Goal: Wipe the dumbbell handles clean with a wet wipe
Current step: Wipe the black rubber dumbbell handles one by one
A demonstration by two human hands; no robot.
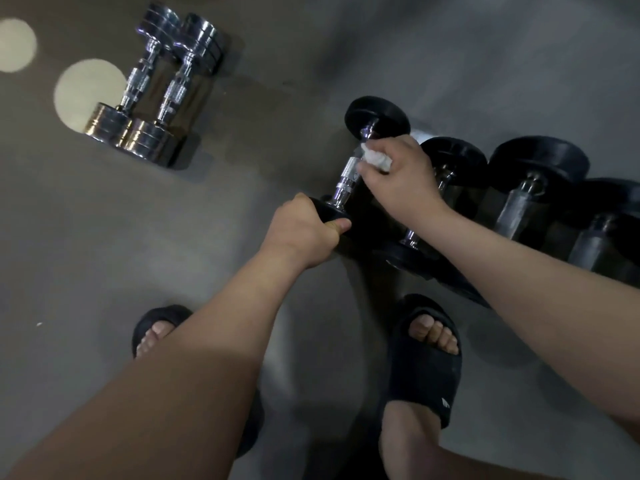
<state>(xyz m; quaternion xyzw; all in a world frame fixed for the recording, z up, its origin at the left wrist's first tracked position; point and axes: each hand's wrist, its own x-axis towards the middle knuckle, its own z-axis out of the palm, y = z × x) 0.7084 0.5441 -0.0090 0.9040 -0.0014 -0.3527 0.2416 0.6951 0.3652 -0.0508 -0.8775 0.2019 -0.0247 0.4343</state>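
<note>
The black-ended dumbbell with a chrome knurled handle (349,174) lies on the grey floor (104,254), its long axis slanting from near-left to far-right, the left hand (304,233) gripping its near end while the right hand (401,174) presses a crumpled white wet wipe (377,159) on the handle.

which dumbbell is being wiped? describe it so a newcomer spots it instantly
Find the row of black dumbbells at right. It is the leftmost dumbbell, with a bare chrome handle: the left hand grips its near weight and the right hand presses a white wipe on it.
</note>
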